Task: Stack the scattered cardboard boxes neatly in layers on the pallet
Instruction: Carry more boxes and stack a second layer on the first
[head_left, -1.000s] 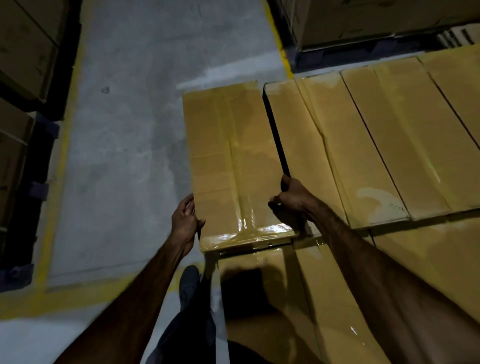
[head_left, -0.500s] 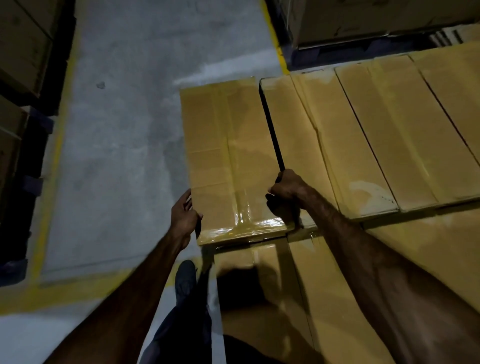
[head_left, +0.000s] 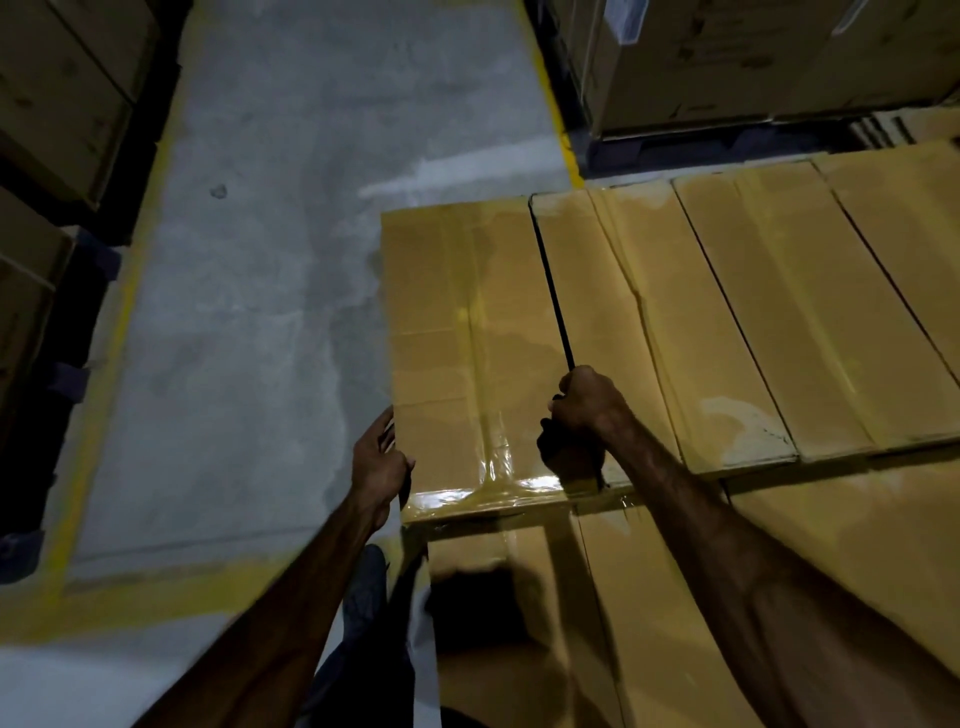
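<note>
Left hand (head_left: 378, 460): fingers (head_left: 387, 427) curled round the left long edge of the taped box (head_left: 470, 358), thumb on top near the corner at 6 o'clock. Right hand (head_left: 584, 415): closed into a fist on the box's right long edge, fingertips down in the dark gap (head_left: 553, 296) and hidden there, so I cannot tell how deep they reach. Both hands hold this one box, near its end closest to me.

The box lies flat, long axis running 12 to 6, glossy tape along its centre seam. At 3 o'clock, just across the narrow gap, sits the row of boxes (head_left: 737, 322) laid side by side in the same direction, tops about level with it. At 6 o'clock, lower boxes (head_left: 649, 597) show under its near end, crossed by my head's shadow.

At 9 o'clock, bare concrete floor (head_left: 260, 312) with a yellow line (head_left: 104, 374). At 10 and 1 o'clock, stacked cartons (head_left: 753, 62) stand on dark pallets. I cannot see the pallet under my stack.
</note>
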